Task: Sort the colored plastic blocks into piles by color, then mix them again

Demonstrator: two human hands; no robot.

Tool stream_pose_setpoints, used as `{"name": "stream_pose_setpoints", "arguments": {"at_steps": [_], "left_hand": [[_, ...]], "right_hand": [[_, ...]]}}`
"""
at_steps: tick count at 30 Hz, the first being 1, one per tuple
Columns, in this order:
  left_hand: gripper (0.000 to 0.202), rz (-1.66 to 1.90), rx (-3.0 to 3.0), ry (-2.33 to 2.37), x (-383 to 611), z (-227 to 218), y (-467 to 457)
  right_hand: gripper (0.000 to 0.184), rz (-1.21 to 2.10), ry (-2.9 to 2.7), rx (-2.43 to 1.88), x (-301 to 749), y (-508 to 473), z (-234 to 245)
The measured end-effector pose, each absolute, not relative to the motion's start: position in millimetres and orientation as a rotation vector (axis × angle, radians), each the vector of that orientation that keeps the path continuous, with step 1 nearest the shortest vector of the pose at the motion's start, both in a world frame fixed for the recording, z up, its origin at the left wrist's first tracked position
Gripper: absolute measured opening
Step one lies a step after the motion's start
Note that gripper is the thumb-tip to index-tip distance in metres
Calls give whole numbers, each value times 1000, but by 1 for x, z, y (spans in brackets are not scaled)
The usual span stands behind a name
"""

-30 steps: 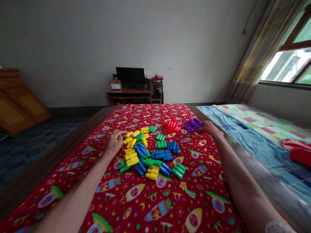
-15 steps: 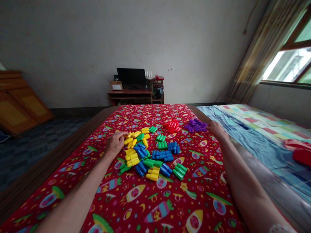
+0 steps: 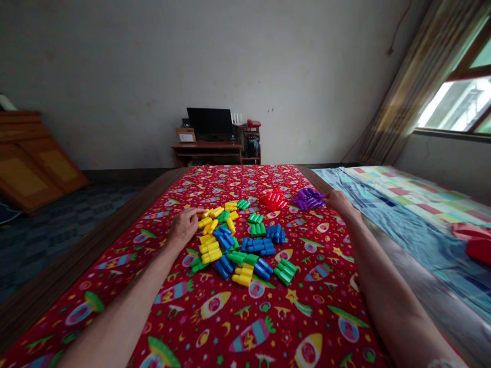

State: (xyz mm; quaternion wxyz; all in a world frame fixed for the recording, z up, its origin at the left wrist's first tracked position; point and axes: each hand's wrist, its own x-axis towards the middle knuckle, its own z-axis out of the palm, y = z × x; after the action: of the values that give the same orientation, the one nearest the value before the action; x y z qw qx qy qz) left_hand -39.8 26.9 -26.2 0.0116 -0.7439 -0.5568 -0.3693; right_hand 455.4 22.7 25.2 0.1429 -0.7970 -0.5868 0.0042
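Observation:
A heap of plastic blocks lies on a red patterned cloth (image 3: 230, 327): yellow blocks (image 3: 209, 248), blue blocks (image 3: 261, 245) and green blocks (image 3: 284, 271) mixed together. A red pile (image 3: 273, 199) and a purple pile (image 3: 310, 198) sit apart at the far side. My left hand (image 3: 184, 225) rests at the heap's left edge, fingers curled onto a yellow block (image 3: 204, 221). My right hand (image 3: 339, 202) lies just right of the purple pile, fingers bent and touching it; whether it grips a block is hidden.
The cloth covers a wooden table with a bare edge (image 3: 95, 240) on the left. A bed with a striped sheet (image 3: 414, 214) is on the right. A desk with a monitor (image 3: 213, 134) stands against the far wall, a wooden cabinet (image 3: 30, 158) far left.
My right hand has drawn slightly back to the right of the purple pile. My left hand has hardly shifted at the yellow blocks. The view has moved a little.

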Motion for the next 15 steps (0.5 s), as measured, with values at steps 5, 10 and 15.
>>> {"name": "stream_pose_setpoints", "arguments": {"at_steps": [5,10,15], "left_hand": [[39,-1127,-2292,-1779,-40,-27,29],[39,-1148,-2318,-1761,-42,-30,30],[40,-1251,-2345,-1725,-42,-37,34]], "right_hand": [[22,-35,-1807,-2279,431,18,48],[23,150,-2246,-1834,368,6,67],[31,450,-2719,-1506,303,-19,61]]}}
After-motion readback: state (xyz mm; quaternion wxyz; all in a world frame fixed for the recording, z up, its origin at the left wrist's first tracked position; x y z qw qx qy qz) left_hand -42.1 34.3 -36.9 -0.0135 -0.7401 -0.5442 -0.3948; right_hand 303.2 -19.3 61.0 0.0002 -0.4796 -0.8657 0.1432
